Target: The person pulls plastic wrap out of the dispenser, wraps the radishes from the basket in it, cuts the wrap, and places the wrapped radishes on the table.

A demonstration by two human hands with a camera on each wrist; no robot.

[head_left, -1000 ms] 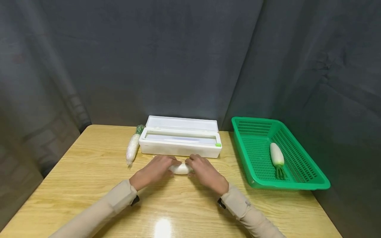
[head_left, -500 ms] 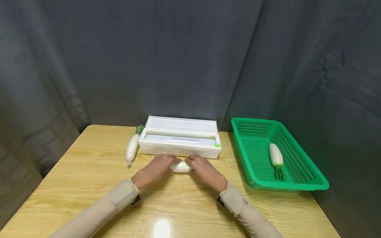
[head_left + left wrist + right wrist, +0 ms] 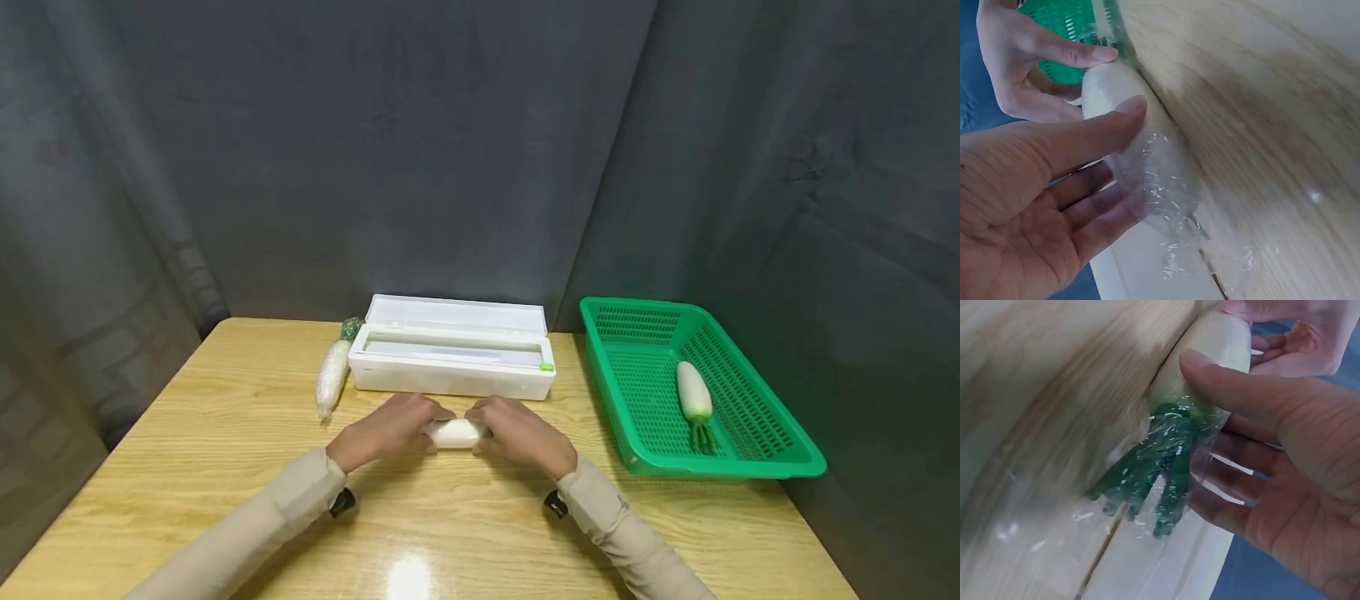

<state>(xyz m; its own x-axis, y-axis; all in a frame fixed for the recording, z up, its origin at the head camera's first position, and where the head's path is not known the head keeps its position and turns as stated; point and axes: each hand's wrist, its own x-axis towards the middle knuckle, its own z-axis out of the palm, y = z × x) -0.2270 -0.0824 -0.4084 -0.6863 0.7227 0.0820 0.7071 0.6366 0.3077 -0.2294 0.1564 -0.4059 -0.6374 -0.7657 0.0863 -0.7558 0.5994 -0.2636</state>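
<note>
A white radish (image 3: 456, 433) in clear plastic film lies crosswise at mid-table, between both hands. My left hand (image 3: 393, 427) grips its leafless end, thumb on top and fingers curled underneath. Loose, crinkled film (image 3: 1172, 250) sticks out past that end in the left wrist view. With the thumb over the top, my right hand (image 3: 519, 432) holds the other end, near the green stems (image 3: 1160, 456). Those cut stems show through the film in the right wrist view, where spare film spreads beyond them.
Just behind the hands stands a white film dispenser box (image 3: 450, 380), its lid (image 3: 457, 313) raised. Left of it lies another wrapped radish (image 3: 333, 377). A green basket (image 3: 617, 417) on the right holds an unwrapped radish (image 3: 694, 390). Dark curtains (image 3: 420, 150) hang behind the table.
Over the last half second, both hands and the radish have come slightly toward the person. Both hands keep their grip; the box, the basket and the other radishes stay put.
</note>
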